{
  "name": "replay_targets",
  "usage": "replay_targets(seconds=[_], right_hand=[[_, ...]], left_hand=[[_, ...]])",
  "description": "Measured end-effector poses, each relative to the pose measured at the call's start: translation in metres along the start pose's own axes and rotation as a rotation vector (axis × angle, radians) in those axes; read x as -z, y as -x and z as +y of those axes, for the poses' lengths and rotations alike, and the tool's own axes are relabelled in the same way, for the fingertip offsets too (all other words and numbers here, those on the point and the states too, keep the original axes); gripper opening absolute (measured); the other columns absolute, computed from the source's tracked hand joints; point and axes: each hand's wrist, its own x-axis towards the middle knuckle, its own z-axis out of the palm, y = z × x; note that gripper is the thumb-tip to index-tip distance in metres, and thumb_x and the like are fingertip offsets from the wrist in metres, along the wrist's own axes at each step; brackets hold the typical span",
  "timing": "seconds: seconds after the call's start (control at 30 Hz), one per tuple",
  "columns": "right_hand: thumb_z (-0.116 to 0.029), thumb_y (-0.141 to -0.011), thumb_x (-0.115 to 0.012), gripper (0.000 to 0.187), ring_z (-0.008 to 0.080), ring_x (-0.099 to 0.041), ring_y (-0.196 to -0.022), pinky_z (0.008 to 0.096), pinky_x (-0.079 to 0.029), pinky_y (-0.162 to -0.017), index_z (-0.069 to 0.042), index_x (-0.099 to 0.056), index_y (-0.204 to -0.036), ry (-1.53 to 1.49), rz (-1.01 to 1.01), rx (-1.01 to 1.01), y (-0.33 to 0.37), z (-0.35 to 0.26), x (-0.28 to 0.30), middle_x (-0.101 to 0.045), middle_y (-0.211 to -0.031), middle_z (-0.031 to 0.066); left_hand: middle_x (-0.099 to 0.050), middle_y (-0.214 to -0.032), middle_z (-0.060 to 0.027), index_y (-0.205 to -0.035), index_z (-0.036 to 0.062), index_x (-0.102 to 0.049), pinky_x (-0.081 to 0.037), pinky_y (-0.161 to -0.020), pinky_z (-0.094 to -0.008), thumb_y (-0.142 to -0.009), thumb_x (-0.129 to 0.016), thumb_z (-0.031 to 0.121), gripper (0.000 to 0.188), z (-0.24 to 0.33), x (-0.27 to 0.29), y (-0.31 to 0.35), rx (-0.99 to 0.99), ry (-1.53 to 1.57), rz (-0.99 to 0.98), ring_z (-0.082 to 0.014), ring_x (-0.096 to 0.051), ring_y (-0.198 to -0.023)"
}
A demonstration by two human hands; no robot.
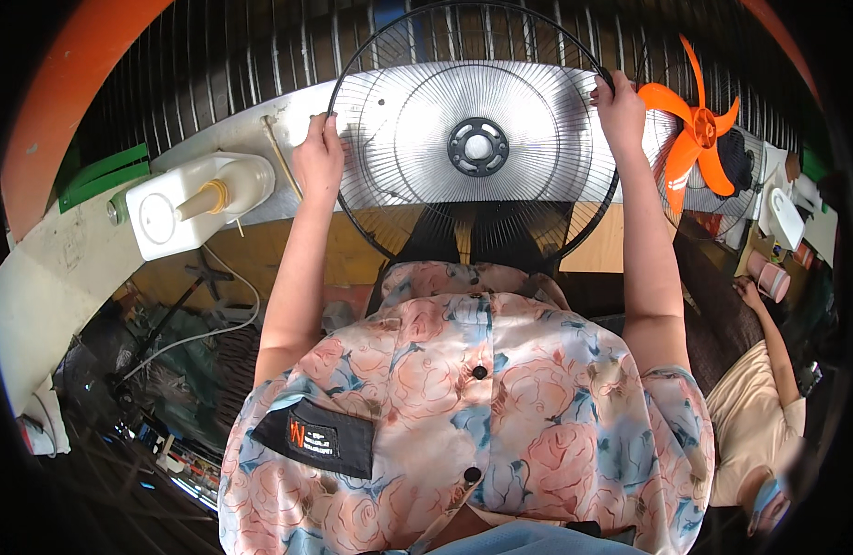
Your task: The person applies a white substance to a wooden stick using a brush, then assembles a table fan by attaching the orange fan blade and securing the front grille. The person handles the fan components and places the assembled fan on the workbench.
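A round black wire fan guard (477, 125) is over the metal worktop (228, 134), its near rim reaching past the worktop's near edge toward the person's lap; whether it rests there or is held clear cannot be told. The left hand (318, 159) is closed on the guard's left rim, fingertips at the wire. The right hand (621, 116) has its fingers curled round the far right rim. Just right of that hand is an orange five-bladed fan blade (703, 128). Left of the left hand, a white plastic container (160, 222) sits beside a translucent bottle (251, 178). At the near right, a co-worker in a cream top (755, 393) reaches toward a pink mug (769, 277).
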Motion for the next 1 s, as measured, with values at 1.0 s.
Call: replay_targets(seconds=[1.0], right_hand=[[-0.023,-0.085,-0.079,0.025,0.0243,-0.065,-0.071,0.0344,-0.050,-0.065,-0.002,-0.068,-0.093,0.081,0.089,0.242,0.022,-0.033,-0.015,-0.065,-0.081,0.0110]], left_hand=[[-0.073,-0.083,-0.0120,-0.091,0.0120,-0.072,-0.054,-0.074,-0.0463,-0.092,-0.064,0.042,0.031,0.215,-0.104,-0.091,-0.937,-0.303,-0.364,-0.0325,-0.071,-0.085]])
